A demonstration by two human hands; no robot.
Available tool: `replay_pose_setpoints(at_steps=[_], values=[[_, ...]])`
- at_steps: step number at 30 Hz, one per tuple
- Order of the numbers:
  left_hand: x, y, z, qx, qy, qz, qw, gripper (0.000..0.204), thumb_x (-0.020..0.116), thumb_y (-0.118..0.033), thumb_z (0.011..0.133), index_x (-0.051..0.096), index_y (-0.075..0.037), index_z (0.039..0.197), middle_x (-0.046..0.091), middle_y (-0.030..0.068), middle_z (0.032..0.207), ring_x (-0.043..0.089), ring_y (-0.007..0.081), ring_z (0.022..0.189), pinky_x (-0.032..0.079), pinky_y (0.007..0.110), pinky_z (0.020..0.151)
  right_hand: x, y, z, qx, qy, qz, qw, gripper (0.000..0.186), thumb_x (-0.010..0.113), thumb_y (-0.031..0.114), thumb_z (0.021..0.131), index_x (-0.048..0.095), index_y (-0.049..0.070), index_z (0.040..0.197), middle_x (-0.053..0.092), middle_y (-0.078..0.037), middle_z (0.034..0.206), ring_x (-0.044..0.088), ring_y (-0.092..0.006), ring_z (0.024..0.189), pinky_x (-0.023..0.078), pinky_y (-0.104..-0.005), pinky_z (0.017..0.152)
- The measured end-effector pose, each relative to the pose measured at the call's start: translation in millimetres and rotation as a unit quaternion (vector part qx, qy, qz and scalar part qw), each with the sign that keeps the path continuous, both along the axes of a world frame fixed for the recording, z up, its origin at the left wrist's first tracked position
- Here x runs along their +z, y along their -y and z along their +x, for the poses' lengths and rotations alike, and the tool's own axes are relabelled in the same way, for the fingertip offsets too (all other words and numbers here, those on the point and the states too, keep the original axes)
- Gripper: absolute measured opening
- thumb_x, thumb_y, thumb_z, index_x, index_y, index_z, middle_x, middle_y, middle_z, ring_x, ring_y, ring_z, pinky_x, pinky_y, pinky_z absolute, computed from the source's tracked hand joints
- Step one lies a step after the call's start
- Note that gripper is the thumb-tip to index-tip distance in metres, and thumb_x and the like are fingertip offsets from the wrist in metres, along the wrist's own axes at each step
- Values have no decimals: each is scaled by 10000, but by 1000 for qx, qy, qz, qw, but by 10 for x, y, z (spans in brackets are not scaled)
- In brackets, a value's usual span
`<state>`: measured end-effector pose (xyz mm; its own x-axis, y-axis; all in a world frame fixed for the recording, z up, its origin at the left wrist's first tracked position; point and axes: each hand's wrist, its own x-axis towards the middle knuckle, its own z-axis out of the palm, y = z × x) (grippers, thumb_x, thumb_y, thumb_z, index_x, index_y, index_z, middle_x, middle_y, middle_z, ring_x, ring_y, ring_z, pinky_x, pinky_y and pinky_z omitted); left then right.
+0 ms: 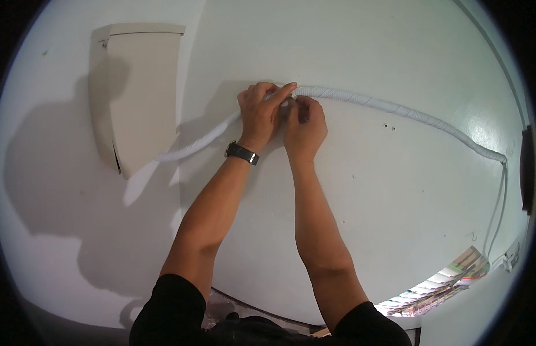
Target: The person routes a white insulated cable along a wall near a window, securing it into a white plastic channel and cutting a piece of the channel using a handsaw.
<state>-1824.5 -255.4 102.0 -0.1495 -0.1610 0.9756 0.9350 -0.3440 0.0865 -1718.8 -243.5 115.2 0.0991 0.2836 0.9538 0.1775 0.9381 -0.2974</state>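
Observation:
A white tape-wrapped pipe (383, 104) runs across the wall, sagging from the beige air conditioner at the left up to my hands and on to the right. My left hand (261, 112), with a black watch on its wrist, is curled over the pipe, its fingers reaching toward the right hand. Close beside it, my right hand (305, 126) is closed in a pinch just below the pipe. A small whitish piece (291, 98) shows between the two hands; its kind is too small to tell, and the fingertips partly hide it.
The beige air conditioner (144, 98) hangs on the left wall near the corner. Two small holes (389, 127) mark the wall right of my hands. At the far right, thin cables (502, 196) drop toward a wall socket (512, 256). A colourful printed sheet (438, 288) is low at the right.

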Motion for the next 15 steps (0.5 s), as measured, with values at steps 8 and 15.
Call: replay_pose_setpoints(at_steps=[8, 15], values=[[57, 37, 7, -26, -13, -24, 999, 335, 720, -111, 924, 720, -217, 1242, 694, -24, 1156, 600, 187, 1094, 340, 421, 1013, -47, -60, 67, 32, 3, 7, 999, 188, 722, 38, 914, 657, 15, 1089, 693, -117, 1065, 717, -223, 818, 590, -333, 728], [34, 24, -41, -7, -9, -12, 1000, 280, 728, -226, 942, 710, -187, 1219, 730, -17, 1087, 611, 218, 1092, 351, 436, 1024, -25, 89, 129, 186, -28, -86, 978, 343, 711, 49, 921, 499, -12, 1184, 701, -133, 1141, 734, -204, 837, 603, -343, 754]])
